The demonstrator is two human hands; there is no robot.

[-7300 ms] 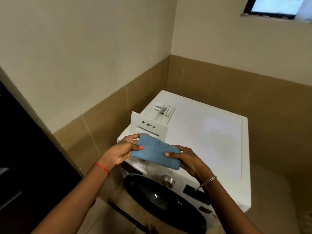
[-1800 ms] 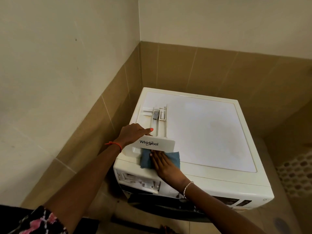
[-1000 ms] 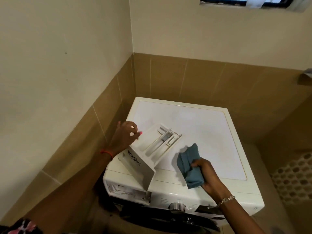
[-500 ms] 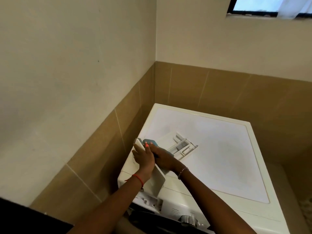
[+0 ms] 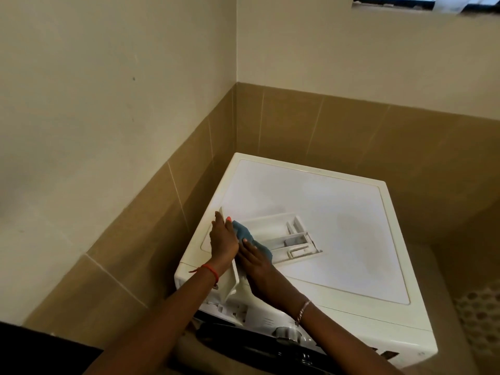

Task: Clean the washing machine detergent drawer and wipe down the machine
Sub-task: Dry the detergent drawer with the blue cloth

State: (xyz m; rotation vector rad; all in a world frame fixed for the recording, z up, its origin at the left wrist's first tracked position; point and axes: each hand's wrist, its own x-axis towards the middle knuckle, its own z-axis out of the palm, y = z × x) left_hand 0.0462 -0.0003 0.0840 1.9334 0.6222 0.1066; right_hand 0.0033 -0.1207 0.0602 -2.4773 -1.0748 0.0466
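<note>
Head view: drawer wiped on machine top

Head view. Detergent drawer (image 5: pixel 281 239) lies on the washing machine (image 5: pixel 338 212) top, near-left corner. Left hand (image 5: pixel 223 243) grips its upright front panel, fingers wrapped over the edge. Right hand (image 5: pixel 255 262) presses the blue cloth (image 5: pixel 244 234) into the drawer, fingers closed on it.

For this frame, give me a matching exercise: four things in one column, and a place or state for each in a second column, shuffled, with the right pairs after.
Things:
1. detergent drawer
2. blue cloth
3. left hand
4. right hand

Places or states:
A. presses the cloth against the inner side of the drawer's front panel
B. lies out of its slot on top of the washing machine
C. braces the outer face of the drawer's front panel
D. bunched between a hand and the drawer

Pairs: 1-B, 2-D, 3-C, 4-A
</note>
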